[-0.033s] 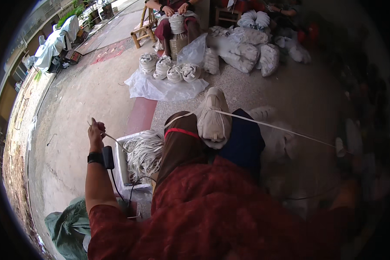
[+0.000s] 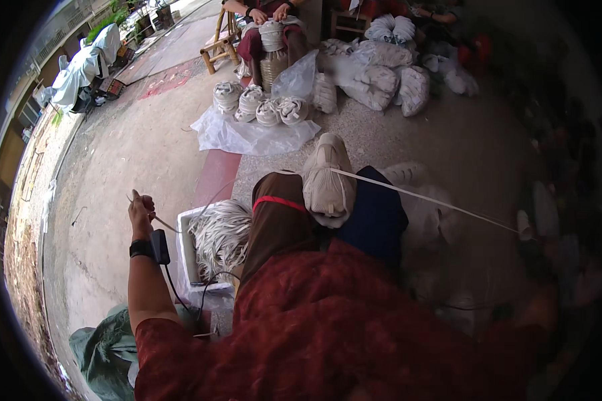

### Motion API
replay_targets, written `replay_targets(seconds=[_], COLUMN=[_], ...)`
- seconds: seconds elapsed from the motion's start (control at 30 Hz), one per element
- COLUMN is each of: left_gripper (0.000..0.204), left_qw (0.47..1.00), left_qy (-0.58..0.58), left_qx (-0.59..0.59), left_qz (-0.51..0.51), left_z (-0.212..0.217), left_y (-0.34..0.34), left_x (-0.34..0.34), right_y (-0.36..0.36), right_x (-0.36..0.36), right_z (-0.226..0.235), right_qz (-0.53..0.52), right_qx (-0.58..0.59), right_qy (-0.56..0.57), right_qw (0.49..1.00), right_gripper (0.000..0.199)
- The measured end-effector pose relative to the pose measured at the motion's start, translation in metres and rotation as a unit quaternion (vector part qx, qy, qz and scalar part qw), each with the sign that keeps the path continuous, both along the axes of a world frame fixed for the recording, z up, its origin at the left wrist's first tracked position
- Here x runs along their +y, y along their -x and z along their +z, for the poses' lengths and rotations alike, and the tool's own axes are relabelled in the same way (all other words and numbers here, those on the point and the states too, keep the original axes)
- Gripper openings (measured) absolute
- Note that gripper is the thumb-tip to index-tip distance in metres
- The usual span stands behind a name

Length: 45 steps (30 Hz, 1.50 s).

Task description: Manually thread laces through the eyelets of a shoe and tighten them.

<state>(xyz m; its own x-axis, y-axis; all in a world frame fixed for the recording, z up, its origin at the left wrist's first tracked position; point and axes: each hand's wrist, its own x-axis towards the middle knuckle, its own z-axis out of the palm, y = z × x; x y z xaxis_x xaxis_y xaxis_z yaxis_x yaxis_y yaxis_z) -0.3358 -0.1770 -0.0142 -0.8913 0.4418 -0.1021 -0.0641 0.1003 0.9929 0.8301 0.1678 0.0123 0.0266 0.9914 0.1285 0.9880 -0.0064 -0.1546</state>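
A beige sneaker [image 2: 329, 190] is held upright between my knees, over the brown trouser leg and the dark blue cloth. A flat pale shoelace [image 2: 418, 195] runs taut from its lacing to the dim right side. Out to the left, my left hand [image 2: 141, 208] is closed on a pale lace end, which trails toward the white box [image 2: 182, 250]. That box, beside my left knee, is full of loose pale laces [image 2: 217, 237]. My right forearm shows only faintly in the dark at the right; its hand and fingers cannot be made out.
Several pale shoes [image 2: 267, 111] stand on a plastic sheet [image 2: 247, 139] ahead. Beyond, another person's hands [image 2: 271, 15] work on a shoe. Bagged shoes [image 2: 374, 83] are piled at the far right. A bamboo stool [image 2: 217, 52] stands behind; green cloth [image 2: 107, 351] lies near left.
My left hand has moved slightly down and left with the lace. The lace stretch left of the sneaker no longer crosses over my knee. The right stretch remains taut.
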Motion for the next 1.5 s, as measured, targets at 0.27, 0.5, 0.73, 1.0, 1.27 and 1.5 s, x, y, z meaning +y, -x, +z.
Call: replay_targets(seconds=[0.27, 0.5, 0.73, 1.0, 1.27, 1.5], left_gripper=[0.059, 0.043, 0.014, 0.028, 0.035, 0.017], left_qw=[0.987, 0.977, 0.947, 0.962, 0.971, 0.944], left_qy=[0.128, -0.054, -0.255, -0.188, 0.056, 0.235], left_qx=[-0.017, -0.197, -0.164, -0.185, -0.229, -0.214], left_qz=[0.1, 0.069, 0.103, 0.076, 0.05, -0.092], left_z=[-0.01, 0.014, 0.006, 0.001, -0.073, -0.139], left_y=[0.017, -0.009, 0.013, 0.008, -0.002, -0.077], left_x=[-0.165, -0.18, -0.214, -0.218, -0.224, -0.16], right_y=[0.19, 0.429, 0.652, 0.692, 0.714, 0.709], right_x=[-0.052, -0.06, -0.06, -0.031, -0.036, -0.036], right_z=[-0.097, -0.044, 0.008, -0.02, -0.041, -0.034], right_qz=[-0.084, 0.003, 0.522, 0.483, 0.287, 0.217], right_qx=[0.401, 0.628, 0.201, 0.104, 0.597, 0.694], right_qy=[0.127, 0.311, 0.423, -0.074, 0.146, 0.242], right_qw=[0.903, 0.714, 0.713, 0.866, 0.734, 0.642], right_gripper=[0.011, 0.01, 0.008, 0.009, 0.01, 0.011])
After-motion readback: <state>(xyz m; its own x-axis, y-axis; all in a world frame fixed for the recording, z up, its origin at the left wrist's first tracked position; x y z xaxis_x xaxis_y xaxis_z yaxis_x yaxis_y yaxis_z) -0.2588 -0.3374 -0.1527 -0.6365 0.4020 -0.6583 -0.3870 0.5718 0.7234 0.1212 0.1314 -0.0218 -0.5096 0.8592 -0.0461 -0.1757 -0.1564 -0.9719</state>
